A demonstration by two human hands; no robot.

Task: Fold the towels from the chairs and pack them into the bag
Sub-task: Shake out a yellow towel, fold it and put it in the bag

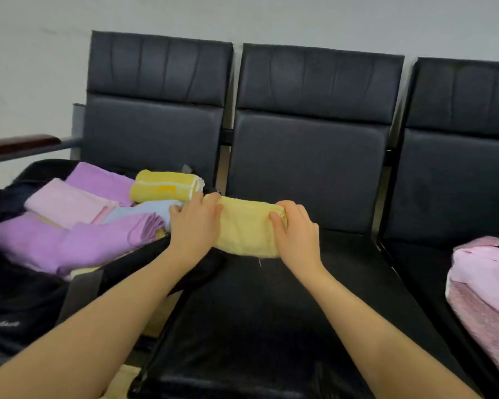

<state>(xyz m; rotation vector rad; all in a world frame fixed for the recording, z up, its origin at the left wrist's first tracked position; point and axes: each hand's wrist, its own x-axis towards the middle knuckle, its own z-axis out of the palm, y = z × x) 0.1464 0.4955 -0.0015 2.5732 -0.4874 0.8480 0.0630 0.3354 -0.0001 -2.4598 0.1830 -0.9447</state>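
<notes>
Head view: a folded yellow towel [247, 227] is held at the back of the middle chair seat [257, 312], right beside the open black bag [20, 298] that occupies the left chair. The left hand [195, 223] is placed over the towel's left end, fingers curved across the top edge. The right hand [296, 228] is placed over the right end, fingertips [275, 218] pressed into the cloth. Both hands are thus closed around the towel, one at each end, so that the folded layers are kept from springing apart while the bundle is handled. The towel is judged to be folded and ready for transfer into the bag; it is not yet inside.

Several folded towels are already stowed in the bag: a purple towel [69, 243] at the front, a pale pink towel [67, 207] above it, a light blue towel [156, 210] near the left hand, and a yellow striped towel [166, 187] at the back. These are laid side by side, presumably to use the space evenly.

A pink towel [484, 283] lies crumpled and unfolded on the right chair [415, 269], so folding work is judged to remain.
</notes>
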